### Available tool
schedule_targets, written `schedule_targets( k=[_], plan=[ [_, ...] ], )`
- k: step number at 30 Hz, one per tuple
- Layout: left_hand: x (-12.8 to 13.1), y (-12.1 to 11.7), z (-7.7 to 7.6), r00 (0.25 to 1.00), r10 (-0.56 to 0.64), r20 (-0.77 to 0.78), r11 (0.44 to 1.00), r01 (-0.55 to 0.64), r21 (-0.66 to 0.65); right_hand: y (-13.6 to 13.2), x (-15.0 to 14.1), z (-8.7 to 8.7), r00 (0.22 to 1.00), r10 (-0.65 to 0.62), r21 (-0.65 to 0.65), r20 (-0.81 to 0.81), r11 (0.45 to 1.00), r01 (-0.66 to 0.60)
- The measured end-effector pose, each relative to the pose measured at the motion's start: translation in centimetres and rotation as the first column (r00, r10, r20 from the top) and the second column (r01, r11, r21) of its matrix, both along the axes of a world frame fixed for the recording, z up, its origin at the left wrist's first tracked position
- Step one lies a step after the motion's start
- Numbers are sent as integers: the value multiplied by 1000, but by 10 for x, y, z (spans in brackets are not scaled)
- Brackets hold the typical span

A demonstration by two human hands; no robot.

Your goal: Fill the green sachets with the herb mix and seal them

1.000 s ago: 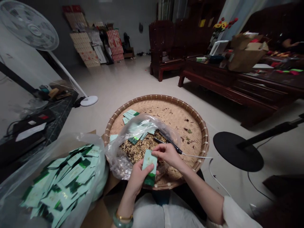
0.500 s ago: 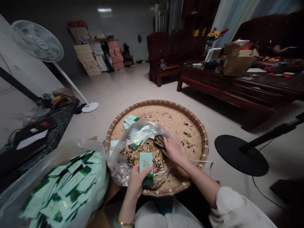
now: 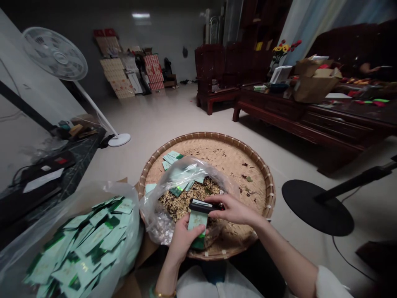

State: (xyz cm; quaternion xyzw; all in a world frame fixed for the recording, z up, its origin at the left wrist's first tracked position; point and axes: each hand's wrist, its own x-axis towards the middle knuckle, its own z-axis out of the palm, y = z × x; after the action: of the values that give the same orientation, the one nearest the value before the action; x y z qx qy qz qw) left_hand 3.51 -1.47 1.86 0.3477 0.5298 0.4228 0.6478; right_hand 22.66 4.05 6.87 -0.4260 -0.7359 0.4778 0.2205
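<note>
The plastic bag (image 3: 153,215) glints (light otherwise dim).

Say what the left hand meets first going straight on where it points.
Beyond the green packet it holds, the left hand would likely meet the black tool across the packet's upper end, held in the right hand. Exact depth is unclear.

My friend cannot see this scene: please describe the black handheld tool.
Find the round bamboo tray. Over its near part, the left hand holds a flat pale green packet. The slim black handheld tool crosses that packet's top, in the right hand; unlike the green packets nearby, it is black.
</note>
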Motion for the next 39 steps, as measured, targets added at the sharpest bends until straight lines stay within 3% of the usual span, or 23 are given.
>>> schedule_targets(
  k=[8, 14, 17, 22, 27, 33, 39],
  plan=[
    [0, -3, -2, 997, 32, -64, 998, -29, 48, -2, -14, -8, 996, -86, 51, -16, 995, 87],
    [-5, 0, -11, 976, 63, -208, 985, -27, 170, 7, -4, -15, 989, -110, -200, -95, 976, 89],
    [-8, 0, -12, 972, 67, -227, 982, -23, 188, 15, 6, -17, 981, -161, -264, -110, 956, 127],
    [-8, 1, -8, 973, 23, -229, 983, 20, 182, 13, 5, -24, 990, -96, -210, -107, 975, 71],
    [-8, 2, -8, 961, -3, -278, 980, 58, 190, 7, -10, -28, 986, -134, -107, -97, 987, 123],
    [-13, 2, -15, 961, 5, -278, 980, 50, 191, 14, 0, -22, 988, -72, -266, -139, 963, 33],
    [-13, 3, -16, 959, -6, -284, 979, 64, 194, 12, -3, -24, 989, -60, -197, -138, 980, 32]
  ],
)
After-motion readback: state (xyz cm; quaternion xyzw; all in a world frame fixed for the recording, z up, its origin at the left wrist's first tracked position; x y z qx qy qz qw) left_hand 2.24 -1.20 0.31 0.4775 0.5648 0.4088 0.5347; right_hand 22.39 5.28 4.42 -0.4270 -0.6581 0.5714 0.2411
